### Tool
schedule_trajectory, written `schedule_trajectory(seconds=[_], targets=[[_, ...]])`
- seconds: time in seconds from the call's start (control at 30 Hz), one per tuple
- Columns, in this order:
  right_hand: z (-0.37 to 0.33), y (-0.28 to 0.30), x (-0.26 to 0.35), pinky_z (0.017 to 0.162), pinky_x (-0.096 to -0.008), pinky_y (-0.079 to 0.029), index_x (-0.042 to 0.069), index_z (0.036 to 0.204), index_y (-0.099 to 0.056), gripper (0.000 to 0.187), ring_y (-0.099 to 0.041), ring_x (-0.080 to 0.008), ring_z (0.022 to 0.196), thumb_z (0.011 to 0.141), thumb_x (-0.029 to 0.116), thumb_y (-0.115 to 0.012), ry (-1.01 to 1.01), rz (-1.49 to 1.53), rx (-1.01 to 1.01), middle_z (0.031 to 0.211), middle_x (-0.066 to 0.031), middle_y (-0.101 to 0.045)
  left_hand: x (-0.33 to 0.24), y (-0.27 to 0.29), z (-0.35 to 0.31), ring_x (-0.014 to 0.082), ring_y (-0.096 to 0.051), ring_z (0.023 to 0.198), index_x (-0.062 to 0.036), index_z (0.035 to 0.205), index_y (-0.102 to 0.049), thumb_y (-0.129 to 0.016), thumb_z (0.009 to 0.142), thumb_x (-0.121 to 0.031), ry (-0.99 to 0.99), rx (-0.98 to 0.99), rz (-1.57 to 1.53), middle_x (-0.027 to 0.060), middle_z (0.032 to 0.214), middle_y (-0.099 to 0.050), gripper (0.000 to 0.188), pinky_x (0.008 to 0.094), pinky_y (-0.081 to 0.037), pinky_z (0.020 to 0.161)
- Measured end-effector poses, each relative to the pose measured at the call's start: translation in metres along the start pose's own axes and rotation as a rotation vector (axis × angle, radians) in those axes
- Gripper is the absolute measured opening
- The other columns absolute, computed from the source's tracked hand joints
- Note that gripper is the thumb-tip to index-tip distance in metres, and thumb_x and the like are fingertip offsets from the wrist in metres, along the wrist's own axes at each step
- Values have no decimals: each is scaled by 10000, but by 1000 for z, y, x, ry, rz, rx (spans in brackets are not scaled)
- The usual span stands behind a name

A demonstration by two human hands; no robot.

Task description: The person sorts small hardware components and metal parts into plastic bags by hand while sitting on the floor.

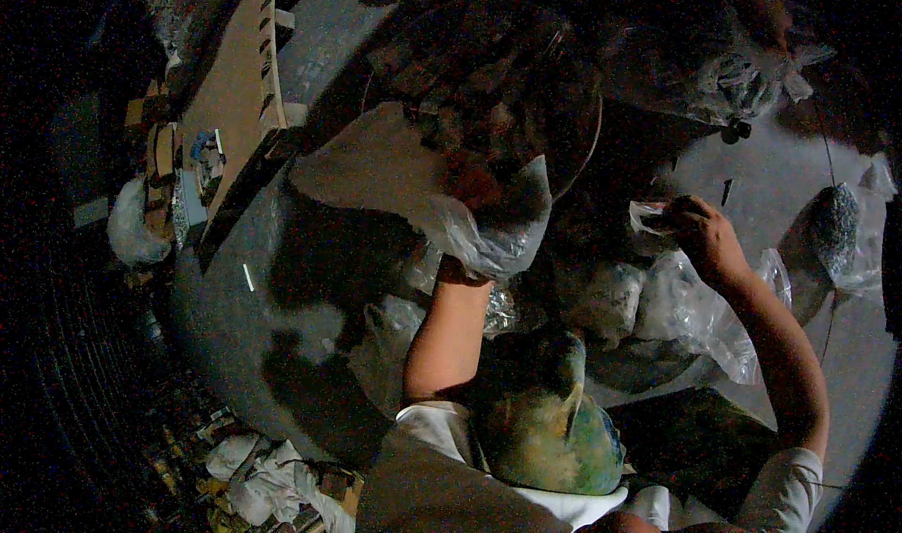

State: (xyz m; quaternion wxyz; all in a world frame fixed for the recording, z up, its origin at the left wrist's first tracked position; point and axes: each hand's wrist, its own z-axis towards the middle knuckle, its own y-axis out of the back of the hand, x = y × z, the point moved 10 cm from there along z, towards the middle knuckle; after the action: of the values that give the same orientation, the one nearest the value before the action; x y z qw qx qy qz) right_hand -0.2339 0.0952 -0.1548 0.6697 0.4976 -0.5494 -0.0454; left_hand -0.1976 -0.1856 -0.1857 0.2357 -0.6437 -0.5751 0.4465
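My left forearm reaches into a pale plastic bag (498, 242), whose crumpled edge wraps round the wrist. My left hand (473, 183) shows only as a dim reddish patch at the bag, and its fingers cannot be made out. Beyond it sits a wide, dark round container (592, 148) with a thin rim, holding dark pieces too shadowed to name. To the right, my right hand (707, 237) is closed, pinching a small clear plastic bag (648, 217) at its fingertips. Below that hand lies a filled clear plastic bag (691, 298).
A cardboard box (235, 91) with a notched edge stands at the left. Clear bags (733, 77) lie at the far right, and a bag of grey material (836, 232) is near the right edge. White crumpled plastic (268, 481) lies at lower left. A mottled green rounded shape (554, 439) is close to me.
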Motion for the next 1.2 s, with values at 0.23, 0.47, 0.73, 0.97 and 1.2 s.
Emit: schedule_trajectory(seconds=[0.23, 0.47, 0.73, 0.97, 1.2], targets=[[-3, 0, -5, 764, -360, -447, 1, 919, -575, 204, -542, -324, 877, 718, 3, -546, 6, 22, 6, 952, -154, -552, -10, 14, 18, 339, -423, 1099, -55, 1169, -455, -469, 838, -293, -80, -149, 3, 153, 1159, -488, 408, 480, -304, 960], [4, 3, 2, 740, -340, -453, -10, 911, -565, 210, -544, -334, 853, 702, -11, -545, 23, 59, 15, 935, -162, -553, -38, 27, 42, 329, -430, 1100, -69, 1160, -472, -455, 844, -297, -182, -327, 35, 141, 1155, -498, 391, 481, -308, 960], [4, 7, 0, 723, -351, -463, 18, 912, -591, 196, -563, -317, 835, 733, 97, -592, -33, 115, 0, 927, -139, -574, -37, 29, 45, 317, -437, 1100, -85, 1151, -492, -440, 849, -302, -178, -371, 21, 128, 1149, -510, 375, 483, -312, 959], [4, 5, 2, 726, -349, -454, 8, 923, -573, 224, -548, -333, 840, 701, 38, -576, 11, 55, 16, 924, -154, -559, -27, 40, 36, 307, -444, 1100, -99, 1142, -509, -427, 855, -306, -144, -396, 12, 116, 1144, -521, 364, 485, -316, 959], [7, 6, 5, 760, -350, -444, -8, 942, -549, 282, -532, -354, 885, 662, -42, -552, -6, 41, 24, 967, -173, -540, -21, 73, 49, 268, -439, 1114, -105, 1132, -515, -429, 852, -305, -46, -427, 12, 95, 1179, -504, 355, 462, -285, 993]])
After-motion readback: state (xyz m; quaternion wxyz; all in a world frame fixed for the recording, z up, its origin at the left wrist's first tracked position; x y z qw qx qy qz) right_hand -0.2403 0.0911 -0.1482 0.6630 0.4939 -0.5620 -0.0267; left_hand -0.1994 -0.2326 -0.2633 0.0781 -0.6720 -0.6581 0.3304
